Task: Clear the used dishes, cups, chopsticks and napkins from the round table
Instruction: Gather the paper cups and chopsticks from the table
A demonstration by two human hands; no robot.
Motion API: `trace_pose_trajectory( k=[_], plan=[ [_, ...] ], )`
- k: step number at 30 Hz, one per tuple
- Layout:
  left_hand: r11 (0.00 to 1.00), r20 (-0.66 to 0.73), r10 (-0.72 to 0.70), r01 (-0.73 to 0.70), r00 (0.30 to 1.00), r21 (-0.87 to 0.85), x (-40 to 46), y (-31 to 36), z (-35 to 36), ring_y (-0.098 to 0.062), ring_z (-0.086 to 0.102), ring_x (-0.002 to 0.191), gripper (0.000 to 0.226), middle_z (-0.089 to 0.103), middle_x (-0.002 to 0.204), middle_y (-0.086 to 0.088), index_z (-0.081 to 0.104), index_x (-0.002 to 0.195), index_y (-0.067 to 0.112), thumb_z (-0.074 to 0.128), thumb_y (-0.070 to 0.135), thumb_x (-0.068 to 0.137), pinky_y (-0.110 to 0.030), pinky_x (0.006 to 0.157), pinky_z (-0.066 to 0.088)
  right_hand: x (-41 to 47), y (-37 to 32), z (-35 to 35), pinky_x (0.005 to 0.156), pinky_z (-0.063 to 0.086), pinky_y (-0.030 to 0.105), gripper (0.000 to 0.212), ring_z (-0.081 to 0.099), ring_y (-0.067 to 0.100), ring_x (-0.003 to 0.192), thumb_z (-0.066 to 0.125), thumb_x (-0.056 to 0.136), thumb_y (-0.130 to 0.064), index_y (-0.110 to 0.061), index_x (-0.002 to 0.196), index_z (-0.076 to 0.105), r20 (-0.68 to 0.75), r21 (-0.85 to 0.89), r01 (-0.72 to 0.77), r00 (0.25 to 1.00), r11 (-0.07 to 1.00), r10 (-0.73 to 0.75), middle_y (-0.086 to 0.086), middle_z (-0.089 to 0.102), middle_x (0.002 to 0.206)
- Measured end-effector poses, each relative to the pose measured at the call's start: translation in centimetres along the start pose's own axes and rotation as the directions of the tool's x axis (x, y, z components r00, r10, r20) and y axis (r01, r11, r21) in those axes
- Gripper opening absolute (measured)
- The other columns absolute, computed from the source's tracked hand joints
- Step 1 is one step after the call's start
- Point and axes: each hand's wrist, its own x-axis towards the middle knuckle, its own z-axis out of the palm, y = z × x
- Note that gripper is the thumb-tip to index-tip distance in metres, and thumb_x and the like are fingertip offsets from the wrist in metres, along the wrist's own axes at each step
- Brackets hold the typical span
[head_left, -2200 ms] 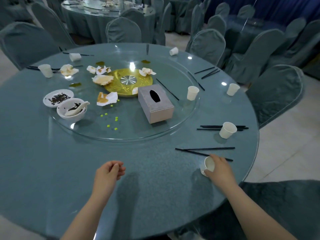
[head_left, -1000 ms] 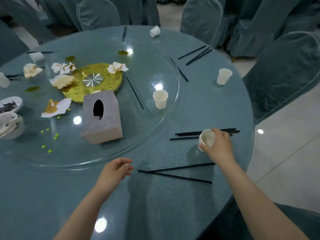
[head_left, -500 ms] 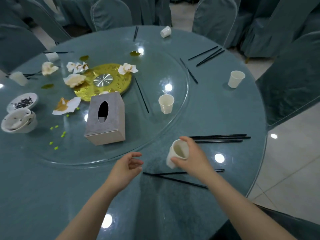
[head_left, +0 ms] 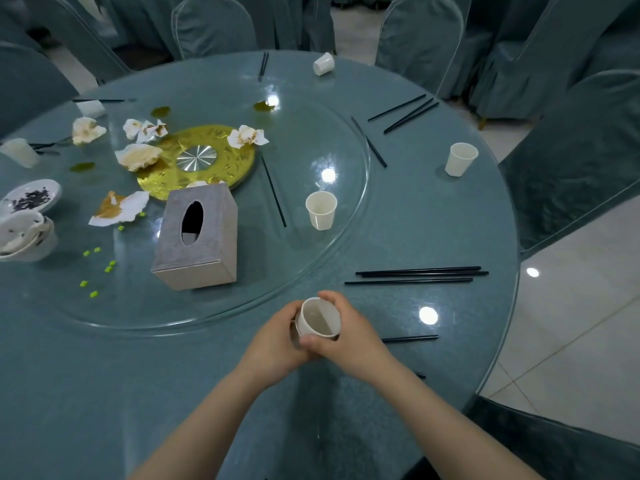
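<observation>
Cup (head_left: 319,319) sits between both my hands above the near desk (head_left: 104,393) edge, mouth tilted toward me. My right hand (head_left: 349,337) has its grip curled round the cup; my left hand (head_left: 277,341) cups its other side, fingers wrapped against the wall. Chopsticks (head_left: 415,273) lie just beyond, and another cup (head_left: 321,210) stands on the glass turntable (head_left: 242,299).

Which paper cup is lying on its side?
The far cup at the table's back edge, near the chopstick pair; the others visible stand upright.
</observation>
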Motion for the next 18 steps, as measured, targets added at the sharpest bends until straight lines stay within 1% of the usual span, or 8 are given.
trace_pose_trajectory(
  k=[2, 5, 6, 8, 10, 12, 14, 18],
  plan=[
    [1.0, -0.029, -0.002, 0.003, 1.0, 0.022, 0.0, -0.3, -0.3, 0.006, 0.062, 0.091, 0.059, 0.068, 0.101, 0.018, 0.051, 0.106, 0.044, 0.081, 0.038, 0.056, -0.015, 0.078, 0.049, 0.1, 0.6, -0.5, 0.094, 0.045, 0.024, 0.088, 0.054, 0.001, 0.109, 0.075, 0.061, -0.056, -0.034, 0.136, 0.037, 0.046, 0.038, -0.007, 0.999, 0.999, 0.005, -0.017, 0.052, 0.123],
    [0.999, -0.105, -0.016, 0.021, 0.994, 0.047, -0.1, -1.2, -0.9, 0.009, 0.059, 0.091, 0.062, 0.064, 0.1, 0.021, 0.049, 0.108, 0.041, 0.087, 0.022, 0.062, -0.005, 0.076, 0.041, 0.3, 2.6, -1.3, 0.095, 0.045, 0.028, 0.082, 0.053, 0.005, 0.11, 0.078, 0.07, -0.045, -0.031, 0.139, 0.036, 0.014, 0.061, -0.063, 0.998, 0.996, 0.063, -0.01, 0.051, 0.129],
    [0.998, -0.126, -0.022, 0.029, 0.992, 0.052, -0.1, -1.5, -1.2, 0.01, 0.058, 0.092, 0.064, 0.063, 0.1, 0.022, 0.049, 0.109, 0.039, 0.087, 0.021, 0.062, -0.004, 0.075, 0.04, 0.3, 3.5, -1.7, 0.096, 0.044, 0.028, 0.08, 0.052, 0.006, 0.111, 0.078, 0.073, -0.043, -0.029, 0.139, 0.037, -0.018, 0.018, -0.087, 0.996, 0.996, 0.088, -0.007, 0.05, 0.131],
    [0.998, -0.148, -0.043, 0.051, 0.988, 0.048, -0.2, -1.9, -1.8, 0.012, 0.057, 0.092, 0.065, 0.062, 0.101, 0.023, 0.05, 0.112, 0.037, 0.088, 0.022, 0.062, -0.003, 0.074, 0.039, 0.3, 5.2, -2.5, 0.099, 0.039, 0.025, 0.078, 0.048, 0.008, 0.116, 0.075, 0.075, -0.046, -0.024, 0.14, 0.038, -0.056, -0.185, -0.129, 0.991, 0.974, 0.121, -0.007, 0.048, 0.133],
    [0.997, -0.169, -0.063, 0.07, 0.984, 0.034, -0.3, -2.3, -2.2, 0.018, 0.054, 0.091, 0.065, 0.061, 0.101, 0.025, 0.05, 0.114, 0.037, 0.087, 0.023, 0.062, 0.0, 0.072, 0.038, 0.1, 6.7, -3.1, 0.104, 0.033, 0.025, 0.074, 0.041, 0.013, 0.125, 0.071, 0.078, -0.049, -0.023, 0.14, 0.04, -0.031, -0.443, -0.127, 0.991, 0.888, 0.126, -0.006, 0.044, 0.136],
    [0.997, -0.189, -0.076, 0.081, 0.979, 0.02, -0.3, -2.5, -2.5, 0.02, 0.053, 0.091, 0.066, 0.06, 0.102, 0.026, 0.05, 0.116, 0.036, 0.087, 0.024, 0.063, 0.001, 0.071, 0.037, -0.3, 7.9, -3.2, 0.107, 0.031, 0.027, 0.065, 0.035, 0.016, 0.128, 0.068, 0.081, -0.047, -0.025, 0.137, 0.044, 0.016, -0.611, -0.079, 0.994, 0.788, 0.111, -0.006, 0.043, 0.135],
    [0.996, -0.199, -0.084, 0.089, 0.976, 0.014, -0.2, -2.7, -2.6, 0.016, 0.054, 0.093, 0.064, 0.06, 0.103, 0.026, 0.051, 0.116, 0.036, 0.087, 0.025, 0.064, -0.001, 0.071, 0.037, -0.7, 8.7, -3.1, 0.103, 0.034, 0.026, 0.05, 0.037, 0.014, 0.123, 0.066, 0.084, -0.043, -0.029, 0.129, 0.053, 0.028, -0.667, -0.033, 0.997, 0.744, 0.07, -0.008, 0.045, 0.127],
    [0.995, -0.202, -0.096, 0.099, 0.975, 0.002, -0.2, -3.3, -2.8, 0.011, 0.055, 0.096, 0.064, 0.06, 0.104, 0.025, 0.051, 0.118, 0.033, 0.086, 0.025, 0.065, -0.006, 0.074, 0.038, -1.0, 9.5, -3.2, 0.089, 0.038, 0.022, 0.019, 0.045, 0.012, 0.109, 0.061, 0.09, -0.031, -0.029, 0.108, 0.066, -0.011, -0.686, 0.006, 1.0, 0.727, -0.019, -0.013, 0.052, 0.109]
  ],
)
